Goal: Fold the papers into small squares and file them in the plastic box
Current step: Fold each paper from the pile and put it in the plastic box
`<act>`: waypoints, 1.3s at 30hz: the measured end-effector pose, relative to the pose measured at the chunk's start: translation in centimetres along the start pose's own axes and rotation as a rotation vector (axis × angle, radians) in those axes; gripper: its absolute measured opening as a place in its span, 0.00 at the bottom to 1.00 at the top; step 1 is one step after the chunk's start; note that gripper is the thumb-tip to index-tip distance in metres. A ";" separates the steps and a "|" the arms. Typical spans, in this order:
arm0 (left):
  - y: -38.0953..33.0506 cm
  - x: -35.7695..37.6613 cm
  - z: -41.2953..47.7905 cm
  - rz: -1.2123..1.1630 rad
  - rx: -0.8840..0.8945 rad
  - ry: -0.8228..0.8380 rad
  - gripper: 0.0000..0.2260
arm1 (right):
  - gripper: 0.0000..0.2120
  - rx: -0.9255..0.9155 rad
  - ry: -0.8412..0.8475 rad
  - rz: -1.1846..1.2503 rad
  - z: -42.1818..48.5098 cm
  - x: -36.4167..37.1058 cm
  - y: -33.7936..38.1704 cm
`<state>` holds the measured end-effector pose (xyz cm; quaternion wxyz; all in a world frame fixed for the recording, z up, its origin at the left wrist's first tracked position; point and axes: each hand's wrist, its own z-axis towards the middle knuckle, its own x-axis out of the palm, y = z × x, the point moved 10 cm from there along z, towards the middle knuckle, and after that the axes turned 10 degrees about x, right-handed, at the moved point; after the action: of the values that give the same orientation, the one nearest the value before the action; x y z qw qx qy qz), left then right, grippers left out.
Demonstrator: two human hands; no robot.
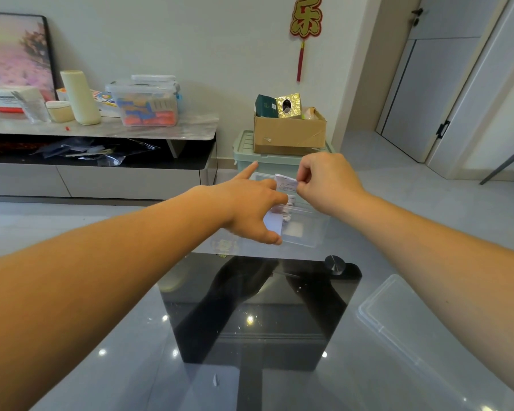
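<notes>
While left hand (forefinger straight) touches papers, right hand pinches a slip.

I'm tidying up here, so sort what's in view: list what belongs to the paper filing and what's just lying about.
In the job: folded paper pinched by the right hand; clear box; filed papers in it, left hand at them; lid on the table.
Lying about: cardboard box; green bin; tub; cream cylinder; picture; red ornament.
</notes>
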<state>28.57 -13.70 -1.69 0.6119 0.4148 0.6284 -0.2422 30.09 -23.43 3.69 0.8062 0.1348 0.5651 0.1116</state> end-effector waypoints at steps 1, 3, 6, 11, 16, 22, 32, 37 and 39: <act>0.0 0.0 0.1 -0.008 0.001 0.009 0.32 | 0.08 -0.002 0.007 0.012 0.0 0.0 0.0; 0.1 0.0 0.2 -0.019 0.001 0.012 0.33 | 0.07 -0.008 0.014 0.017 0.0 0.1 -0.1; 0.1 -0.2 0.3 -0.042 0.003 -0.018 0.32 | 0.07 -0.031 0.032 0.007 0.0 0.2 0.2; 0.1 -0.2 0.2 -0.059 0.004 -0.061 0.32 | 0.09 -0.056 0.067 -0.077 0.2 0.8 0.5; 0.2 0.1 0.4 -0.039 0.017 -0.074 0.32 | 0.08 -0.089 0.180 -0.113 0.3 1.8 1.2; 0.3 -0.9 -0.2 0.002 -0.020 -0.269 0.35 | 0.12 -0.146 0.246 -0.172 0.1 2.3 2.0; 0.4 0.2 0.0 0.004 -0.060 -0.111 0.37 | 0.15 -0.156 0.290 -0.036 -1.0 2.0 1.1; 0.8 0.9 -0.1 -0.109 -0.108 -0.021 0.39 | 0.16 -0.180 0.387 -0.044 -2.2 3.4 0.8; 0.8 0.9 -0.2 -0.184 -0.121 -0.016 0.39 | 0.18 -0.180 0.363 -0.078 -2.6 3.5 0.2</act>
<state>29.18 -12.94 -2.36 0.6161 0.3156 0.6723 -0.2622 28.77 -21.80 -0.20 0.7037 0.0182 0.6936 0.1529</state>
